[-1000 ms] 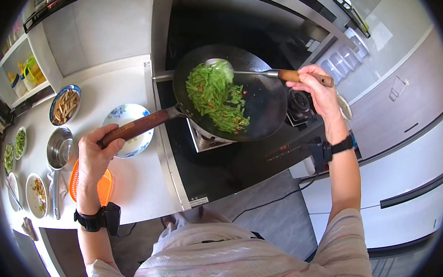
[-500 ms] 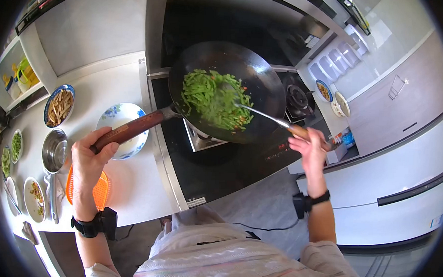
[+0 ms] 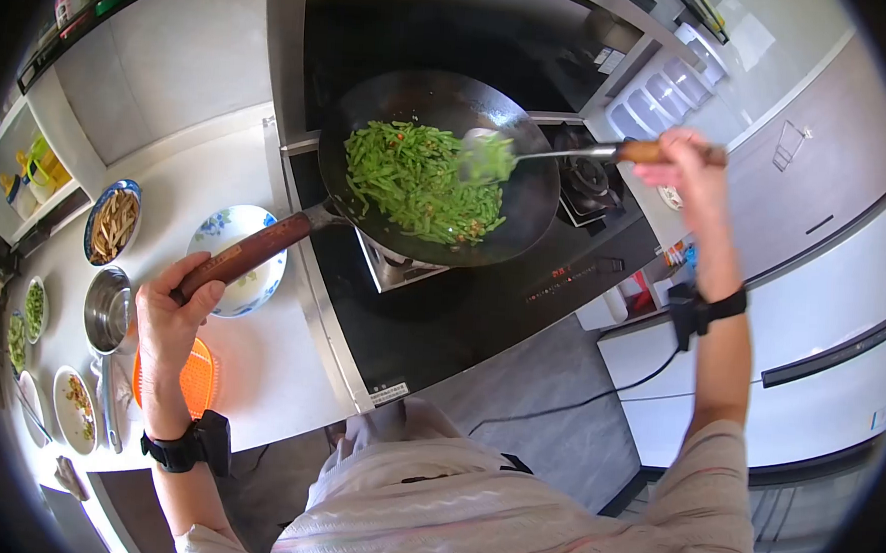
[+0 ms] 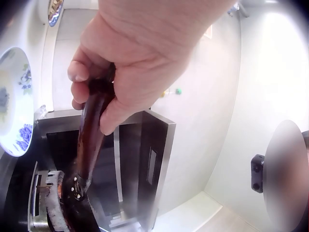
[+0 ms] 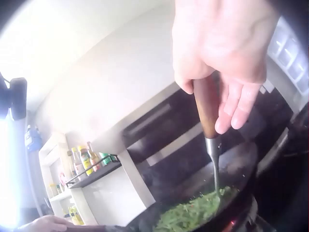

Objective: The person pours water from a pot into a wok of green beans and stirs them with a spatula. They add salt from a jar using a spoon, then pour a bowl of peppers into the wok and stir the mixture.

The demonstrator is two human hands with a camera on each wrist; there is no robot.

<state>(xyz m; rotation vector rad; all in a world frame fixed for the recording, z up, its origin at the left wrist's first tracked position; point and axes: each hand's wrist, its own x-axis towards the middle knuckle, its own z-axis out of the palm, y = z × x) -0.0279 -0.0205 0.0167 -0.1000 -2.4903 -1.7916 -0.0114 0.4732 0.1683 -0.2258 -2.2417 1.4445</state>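
Observation:
A dark wok (image 3: 532, 196) sits on the stove, holding chopped green vegetables (image 3: 398, 174) with small red bits. My left hand (image 3: 168, 327) grips the end of its wooden handle (image 3: 264, 249); in the left wrist view the fingers (image 4: 79, 92) curl round that handle. With my right hand (image 3: 694, 179) I hold a wok spatula (image 3: 570, 153) by its wooden handle. Its blurred metal head is over the right edge of the greens, with some of them on it. The right wrist view shows the spatula's shaft (image 5: 216, 169) reaching down into the greens.
Left of the stove, a flowered plate (image 3: 215, 227) lies partly under the wok handle. An orange basket (image 3: 197, 379), a steel pot (image 3: 108, 309), a bowl of brown strips (image 3: 115, 224) and several small bowls stand on the counter. A second burner (image 3: 590, 184) is behind the wok's right side.
The spatula swept down through the greens, then rose to the right with some on its head. My right hand dropped, then moved up and right. My left hand keeps its grip.

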